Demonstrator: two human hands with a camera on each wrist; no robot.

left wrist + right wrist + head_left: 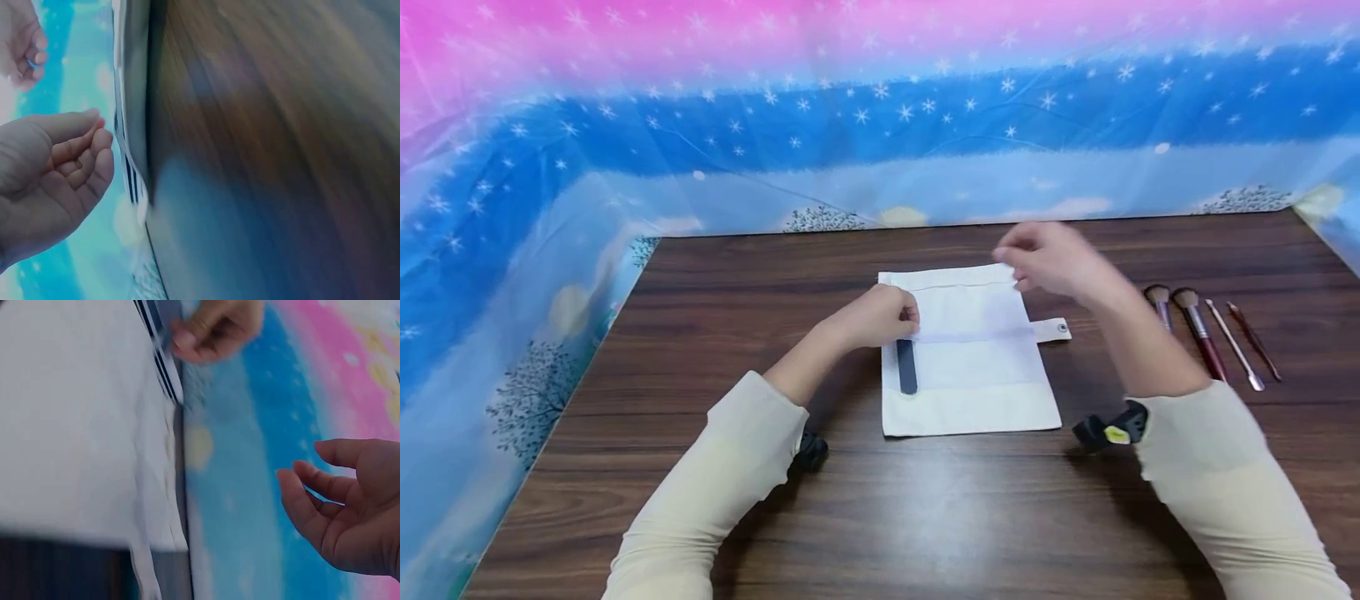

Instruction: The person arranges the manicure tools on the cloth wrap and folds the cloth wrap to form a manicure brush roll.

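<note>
The white pouch is lying spread out at the middle of the head frame, with a dark strip resting lengthwise along its left side. The left hand is bending over the pouch's upper left, its fingers curled, and seems to be pinching the thin flap there; its fingers are hiding the strip's upper end. The right hand is hovering by the pouch's upper right corner, loosely curled, gripping nothing.

Judging by its look, the pouch is being made of light, soft cloth, so it would be bending and sliding easily; a free palm would best be pressing its lower edge. The flap looks thin and slippery, so its edge would be calling for a fingertip pinch at each end. The strip looks light and stiff, and its rounded lower end is offering a good hold. Two brushes are lying at the frame's right.
</note>
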